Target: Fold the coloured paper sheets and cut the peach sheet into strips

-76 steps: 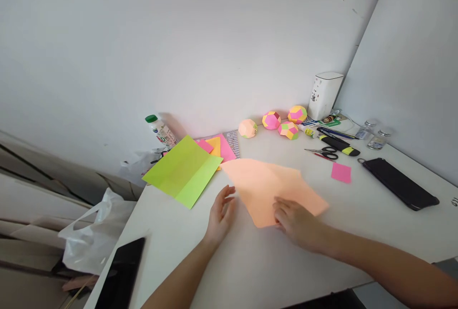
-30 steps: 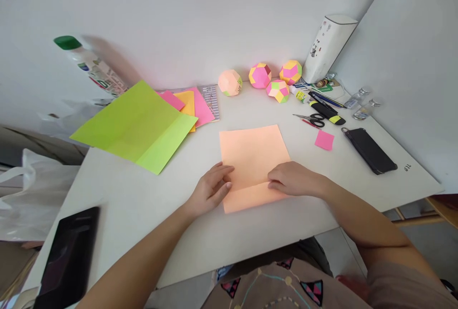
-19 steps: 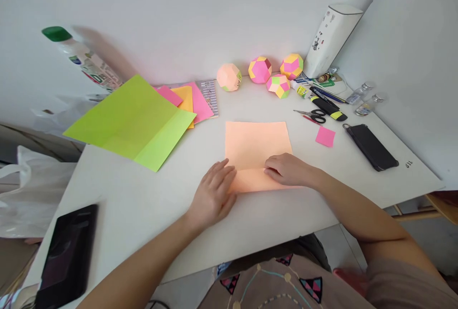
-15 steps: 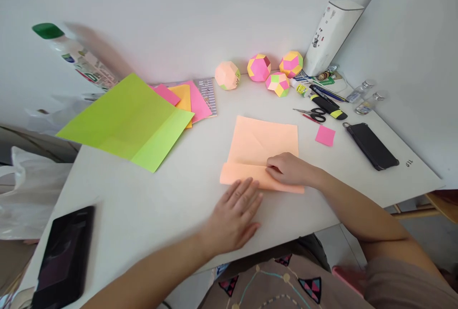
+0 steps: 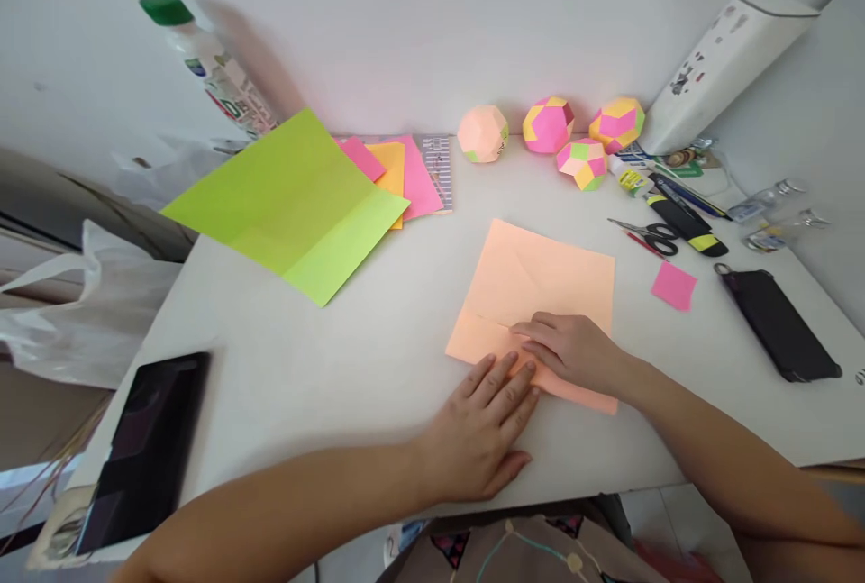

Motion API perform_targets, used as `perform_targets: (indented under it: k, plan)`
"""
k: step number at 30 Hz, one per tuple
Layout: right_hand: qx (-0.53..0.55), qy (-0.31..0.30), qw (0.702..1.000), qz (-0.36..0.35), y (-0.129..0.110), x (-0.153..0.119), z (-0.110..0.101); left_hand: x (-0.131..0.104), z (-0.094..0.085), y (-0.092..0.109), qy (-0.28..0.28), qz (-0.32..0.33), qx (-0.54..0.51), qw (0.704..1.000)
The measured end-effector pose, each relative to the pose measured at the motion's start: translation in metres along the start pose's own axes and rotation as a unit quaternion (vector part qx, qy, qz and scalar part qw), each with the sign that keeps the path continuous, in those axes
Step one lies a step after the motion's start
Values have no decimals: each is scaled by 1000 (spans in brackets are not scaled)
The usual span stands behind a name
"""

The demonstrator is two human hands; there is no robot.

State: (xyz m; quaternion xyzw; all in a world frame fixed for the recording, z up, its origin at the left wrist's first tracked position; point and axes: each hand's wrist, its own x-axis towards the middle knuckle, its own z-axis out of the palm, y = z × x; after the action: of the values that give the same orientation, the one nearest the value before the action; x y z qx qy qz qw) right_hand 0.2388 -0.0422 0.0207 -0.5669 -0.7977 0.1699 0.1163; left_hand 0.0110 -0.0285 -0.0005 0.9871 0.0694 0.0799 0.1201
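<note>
A peach sheet of paper [image 5: 554, 268] lies on the white table in front of me, its near edge turned up into a folded flap [image 5: 473, 340]. Flat across the near edge of that flap rests my left hand [image 5: 479, 425], fingers stretched out. My right hand [image 5: 574, 353] is at the flap's upper edge, its fingers bent and held close together on the paper. The fingertips of both hands nearly meet there. Diagonal crease lines show faintly on the unfolded part of the sheet.
Green paper [image 5: 297, 204] overlaps pink and orange sheets at left. Faceted paper balls [image 5: 547, 125] line the wall. Scissors [image 5: 659, 236], a cutter [image 5: 682, 214], a glue stick [image 5: 628, 176] and a pink paper square [image 5: 674, 286] lie right. A black phone [image 5: 145, 448] sits left, a black case [image 5: 777, 322] right.
The view has shifted, so things on the table appear further right. The folded flap now lies flatter and level with the sheet's sides. My left hand reaches further onto it; my right hand stays on its edge.
</note>
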Motion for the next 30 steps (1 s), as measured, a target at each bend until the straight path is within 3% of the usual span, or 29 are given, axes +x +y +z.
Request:
perform_targets:
  k: [6,12,16,21,25,30]
  plan:
    - [-5,31,996,-80,17,4,5,-2,-2,-7,4,-52,-1,999]
    - [28,-7,998,-56,16,11,-9,-1,-6,-10,6,-68,-6,998]
    - [-63,-62,996,-35,5,16,-13,0,-8,-10,10,-73,-8,997]
    - [-183,-42,980,-71,-2,22,-7,0,-9,-8,13,-85,1,996]
    - [-224,-57,967,-103,0,25,-3,-1,-8,-5,18,-95,8,995]
    - [-223,-114,965,-74,1,28,-4,-2,-7,-3,26,-121,11,992]
